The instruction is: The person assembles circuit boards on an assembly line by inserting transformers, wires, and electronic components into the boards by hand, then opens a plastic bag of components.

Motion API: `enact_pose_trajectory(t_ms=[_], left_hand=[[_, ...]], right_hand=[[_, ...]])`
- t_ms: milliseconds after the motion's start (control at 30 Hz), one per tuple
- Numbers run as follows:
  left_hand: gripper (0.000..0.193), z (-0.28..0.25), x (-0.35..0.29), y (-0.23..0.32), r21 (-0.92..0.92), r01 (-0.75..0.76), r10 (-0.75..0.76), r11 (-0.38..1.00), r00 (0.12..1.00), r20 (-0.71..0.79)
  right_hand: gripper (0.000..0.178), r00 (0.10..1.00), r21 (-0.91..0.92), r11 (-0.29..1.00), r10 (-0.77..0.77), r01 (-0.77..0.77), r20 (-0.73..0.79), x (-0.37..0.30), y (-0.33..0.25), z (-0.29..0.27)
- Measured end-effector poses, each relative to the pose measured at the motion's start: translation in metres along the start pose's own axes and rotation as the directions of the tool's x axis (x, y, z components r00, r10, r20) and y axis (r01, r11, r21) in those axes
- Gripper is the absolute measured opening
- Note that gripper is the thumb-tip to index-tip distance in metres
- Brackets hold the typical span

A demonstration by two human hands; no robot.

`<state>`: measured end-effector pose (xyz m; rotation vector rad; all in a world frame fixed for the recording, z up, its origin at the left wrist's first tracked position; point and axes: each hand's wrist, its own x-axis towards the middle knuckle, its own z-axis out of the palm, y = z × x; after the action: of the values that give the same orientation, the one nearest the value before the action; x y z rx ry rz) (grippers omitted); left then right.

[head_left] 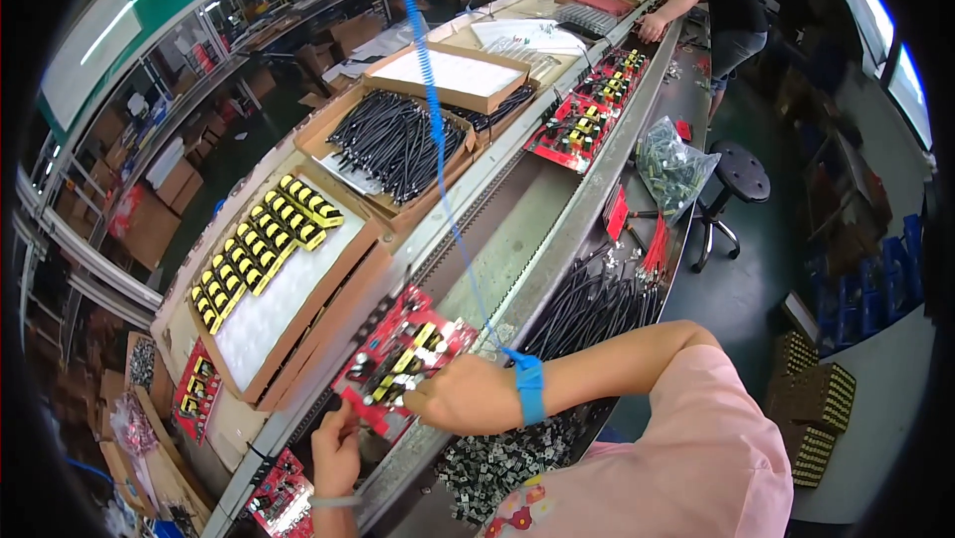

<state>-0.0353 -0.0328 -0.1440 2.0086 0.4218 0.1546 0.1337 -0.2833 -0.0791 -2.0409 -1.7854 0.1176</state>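
Near the lower middle of the view, on the conveyor's edge, lies a red circuit board (398, 359) carrying yellow and black parts. The right hand (466, 395) rests on the board's near right corner, its fingers curled together and pressing on a component there; a blue wrist strap (529, 387) circles the wrist, and its coiled blue cord (438, 170) rises away. The left hand (336, 450) grips the board's lower left edge, fingers pinched on it. Just beside the board, a cardboard tray (323, 324) holds rows of yellow transformers (261, 245). Black cables (587, 311) lie on the desk (686, 100).
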Motion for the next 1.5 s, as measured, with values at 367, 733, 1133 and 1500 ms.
enact_pose_trajectory(t_ms=[367, 733, 1133, 1500], left_hand=[[0.076, 0.103, 0.113, 0.052, -0.209, 0.026, 0.036, 0.978, 0.958, 0.285], [0.033, 0.039, -0.013, 0.124, 0.320, -0.464, 0.457, 0.826, 0.884, 0.102], [0.027, -0.128, -0.222, -0.033, 0.569, 0.523, 0.098, 0.634, 0.676, -0.730], [0.047, -0.103, -0.193, -0.021, 0.403, 0.583, -0.256, 0.706, 0.740, -0.622]], right_hand=[[0.015, 0.968, -0.394, 0.886, 0.203, -0.246, -0.146, 0.010, 0.054, 0.013], [0.009, 0.885, -0.511, 0.734, 0.447, -0.448, -0.133, -0.012, 0.104, -0.023], [0.018, 0.835, -0.651, 0.555, 0.493, -0.518, -0.245, -0.045, 0.170, -0.028], [0.011, 0.974, -0.387, 0.894, 0.193, -0.225, -0.120, -0.030, 0.086, -0.027]])
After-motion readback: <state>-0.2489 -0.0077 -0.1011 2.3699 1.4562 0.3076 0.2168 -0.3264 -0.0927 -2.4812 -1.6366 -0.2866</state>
